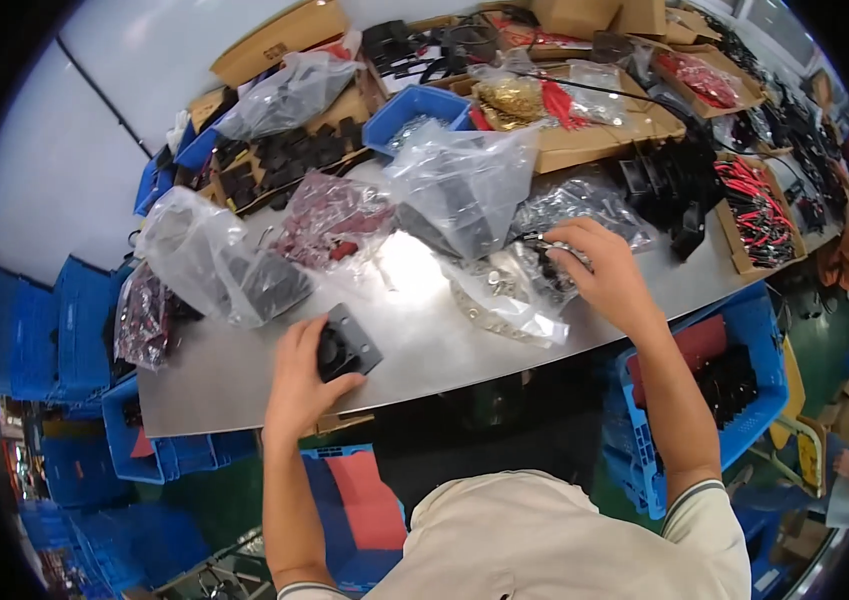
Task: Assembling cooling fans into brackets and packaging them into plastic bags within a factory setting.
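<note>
My left hand point(298, 378) grips a black square part point(358, 341) with a round hollow near the table's front edge. Its fingers wrap the left side, and the thumb lies along the near edge. Farther right, my right hand point(604, 272) is over an opened clear plastic bag point(529, 322) of small metal pieces. The fingers curl at the bag's dark contents, and I cannot make out what the fingertips pinch. Just beyond the bag stands a big cloudy plastic bag point(464, 190).
The metal table point(414, 360) carries a bag of dark red parts point(329, 215), a blue bin point(416, 110) of small hardware and a box of red-and-black pieces point(759, 215). Black parts point(669, 190) are piled at the right. Blue crates point(769, 345) stand below the front edge.
</note>
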The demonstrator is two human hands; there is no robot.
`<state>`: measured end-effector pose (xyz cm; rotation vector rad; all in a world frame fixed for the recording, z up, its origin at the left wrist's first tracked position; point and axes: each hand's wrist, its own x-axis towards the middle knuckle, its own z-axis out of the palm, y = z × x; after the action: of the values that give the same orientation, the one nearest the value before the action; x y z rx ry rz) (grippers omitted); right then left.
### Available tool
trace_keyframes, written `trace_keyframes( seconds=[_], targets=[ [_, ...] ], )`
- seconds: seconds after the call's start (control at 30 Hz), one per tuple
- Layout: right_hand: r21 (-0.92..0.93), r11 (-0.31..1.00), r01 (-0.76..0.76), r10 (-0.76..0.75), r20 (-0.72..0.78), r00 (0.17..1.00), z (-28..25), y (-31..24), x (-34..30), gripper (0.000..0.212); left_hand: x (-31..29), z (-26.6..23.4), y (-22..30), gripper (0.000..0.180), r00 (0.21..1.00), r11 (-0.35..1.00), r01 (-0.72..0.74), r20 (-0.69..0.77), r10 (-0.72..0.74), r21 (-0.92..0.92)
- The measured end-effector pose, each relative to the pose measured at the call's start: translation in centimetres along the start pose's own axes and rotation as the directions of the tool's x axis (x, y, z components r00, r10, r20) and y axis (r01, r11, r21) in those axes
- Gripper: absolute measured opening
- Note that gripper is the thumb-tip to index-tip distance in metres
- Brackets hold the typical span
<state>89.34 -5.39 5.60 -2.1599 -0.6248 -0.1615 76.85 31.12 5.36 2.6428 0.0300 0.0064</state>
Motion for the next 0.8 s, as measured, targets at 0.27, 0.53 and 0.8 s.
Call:
trace_keyframes(
  seconds=[0.27, 0.53, 0.8],
  targets=[
    [-0.376, 0.925, 0.056, -0.034, 0.065, 0.997, 2.2, 1.9, 0.4, 0.016, 1.0, 1.4, 3.3, 0.066, 0.988, 0.983, -0.153, 0.0, 0.154, -0.103],
    [-0.418, 0.905, 0.073, -0.039, 0.09, 0.995, 3.4, 2.0, 1.1, 0.014, 0.7, 2.0, 1.7, 0.068, 0.982, 0.967, -0.19, -0.052, 0.184, -0.169],
    [-0.464, 0.878, 0.118, -0.007, 0.234, 0.972, 0.8, 5.5, 1.4, 0.011, -0.2, 6.5, 0.5, 0.066, 0.894, 0.923, -0.26, -0.431, 0.12, -0.283]
  ],
)
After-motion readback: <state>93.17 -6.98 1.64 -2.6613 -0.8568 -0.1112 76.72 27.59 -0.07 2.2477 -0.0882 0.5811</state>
